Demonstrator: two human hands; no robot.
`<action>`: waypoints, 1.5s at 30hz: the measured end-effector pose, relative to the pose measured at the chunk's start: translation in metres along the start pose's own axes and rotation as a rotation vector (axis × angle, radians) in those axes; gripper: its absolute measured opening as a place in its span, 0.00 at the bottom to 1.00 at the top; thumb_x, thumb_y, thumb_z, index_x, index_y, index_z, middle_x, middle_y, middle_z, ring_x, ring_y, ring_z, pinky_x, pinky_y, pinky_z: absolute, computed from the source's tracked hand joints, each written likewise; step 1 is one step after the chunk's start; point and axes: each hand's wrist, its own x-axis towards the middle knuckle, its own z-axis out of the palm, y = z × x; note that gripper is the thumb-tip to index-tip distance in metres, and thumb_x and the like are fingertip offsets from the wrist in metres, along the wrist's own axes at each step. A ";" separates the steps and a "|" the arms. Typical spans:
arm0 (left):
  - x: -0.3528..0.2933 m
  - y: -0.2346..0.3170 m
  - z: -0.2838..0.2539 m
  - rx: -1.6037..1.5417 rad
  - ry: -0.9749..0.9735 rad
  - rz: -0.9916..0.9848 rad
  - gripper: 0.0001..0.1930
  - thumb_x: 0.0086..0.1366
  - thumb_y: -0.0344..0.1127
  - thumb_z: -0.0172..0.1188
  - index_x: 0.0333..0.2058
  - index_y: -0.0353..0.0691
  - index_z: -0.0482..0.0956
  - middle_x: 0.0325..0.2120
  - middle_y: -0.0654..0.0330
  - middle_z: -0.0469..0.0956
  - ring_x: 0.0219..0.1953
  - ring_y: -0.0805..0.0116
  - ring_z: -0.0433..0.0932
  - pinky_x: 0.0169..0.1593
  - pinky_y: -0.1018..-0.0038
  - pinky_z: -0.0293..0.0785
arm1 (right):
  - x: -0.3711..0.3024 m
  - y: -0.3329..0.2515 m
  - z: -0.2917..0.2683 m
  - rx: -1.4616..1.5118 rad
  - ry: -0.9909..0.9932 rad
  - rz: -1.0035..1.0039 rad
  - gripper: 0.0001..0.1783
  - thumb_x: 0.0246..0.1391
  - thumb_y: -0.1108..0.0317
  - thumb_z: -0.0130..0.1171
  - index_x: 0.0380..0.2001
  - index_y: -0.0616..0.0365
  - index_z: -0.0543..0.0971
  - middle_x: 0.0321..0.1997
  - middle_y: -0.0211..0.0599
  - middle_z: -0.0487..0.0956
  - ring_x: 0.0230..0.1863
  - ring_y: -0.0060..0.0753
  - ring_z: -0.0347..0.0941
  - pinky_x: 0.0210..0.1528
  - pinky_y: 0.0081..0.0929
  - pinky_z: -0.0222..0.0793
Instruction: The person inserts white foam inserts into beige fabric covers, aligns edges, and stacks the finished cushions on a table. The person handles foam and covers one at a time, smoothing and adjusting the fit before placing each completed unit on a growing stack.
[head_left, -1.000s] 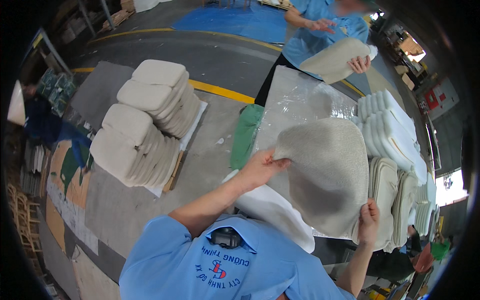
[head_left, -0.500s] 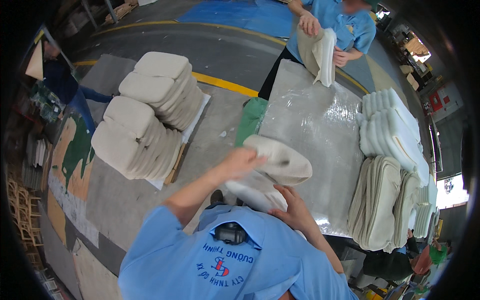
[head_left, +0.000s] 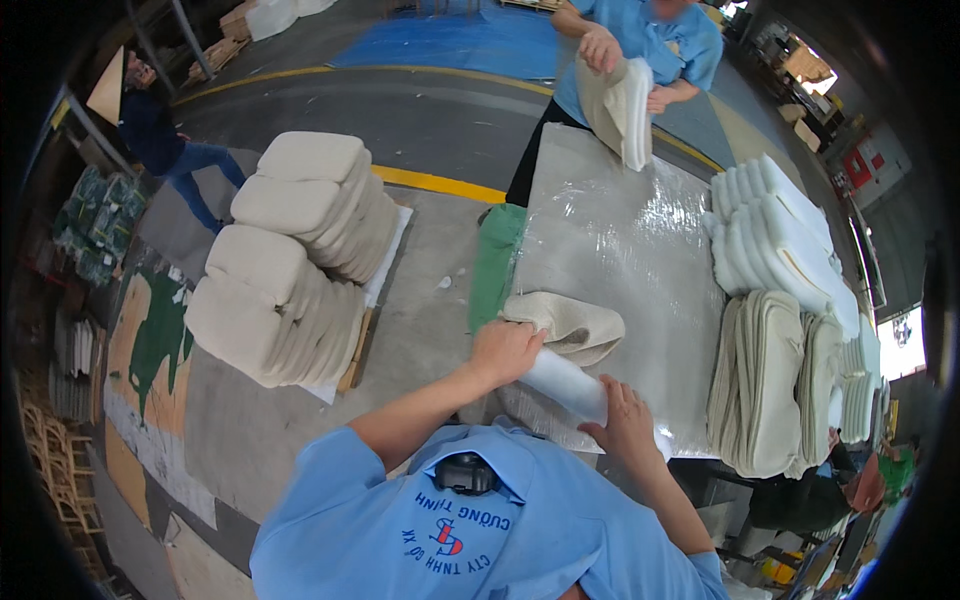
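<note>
A white padding sheet [head_left: 563, 384], bent into a curve, lies between my two hands at the near edge of the table. My left hand [head_left: 507, 352] is closed at its left end, with the fingertips against a beige fabric cushion cover [head_left: 570, 322]. On the right end, my right hand [head_left: 623, 422] grips the padding, thumb below and fingers on top. The cover rests on the plastic-wrapped table [head_left: 660, 250], its side bulging open just beyond the padding. How far the left fingers also hold the cover's edge is hidden.
Folded beige covers [head_left: 755, 385] and white padding stacks [head_left: 775, 235] line the table's right side. Finished-looking beige cushions [head_left: 280, 270] stand piled on a pallet at left. Across the table a co-worker's hands [head_left: 600, 50] hold another cover with white padding. Someone walks at far left.
My left hand has come down from above the cover and closed on the padding's left end. The padding has turned and been drawn into a curve. The walking person has moved.
</note>
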 end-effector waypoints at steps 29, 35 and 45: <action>0.120 0.087 -0.060 -0.542 -0.133 0.426 0.16 0.68 0.37 0.69 0.48 0.30 0.85 0.56 0.45 0.78 0.58 0.49 0.78 0.60 0.61 0.73 | -0.023 0.005 0.012 0.045 -0.161 0.022 0.37 0.51 0.55 0.75 0.64 0.51 0.75 0.57 0.44 0.81 0.60 0.52 0.78 0.63 0.47 0.74; 0.116 0.097 -0.093 -0.694 -0.394 0.535 0.15 0.66 0.31 0.67 0.50 0.30 0.84 0.60 0.48 0.77 0.63 0.52 0.76 0.64 0.63 0.72 | 0.026 0.081 -0.039 0.771 -0.138 0.171 0.40 0.58 0.62 0.76 0.72 0.51 0.71 0.66 0.37 0.78 0.63 0.35 0.77 0.64 0.36 0.73; 0.116 0.109 -0.108 -0.874 -0.768 0.205 0.20 0.72 0.34 0.64 0.59 0.31 0.81 0.58 0.51 0.80 0.56 0.59 0.81 0.61 0.67 0.74 | 0.093 0.116 -0.033 1.706 0.164 -0.023 0.18 0.64 0.69 0.70 0.56 0.58 0.83 0.54 0.30 0.86 0.57 0.30 0.81 0.63 0.34 0.73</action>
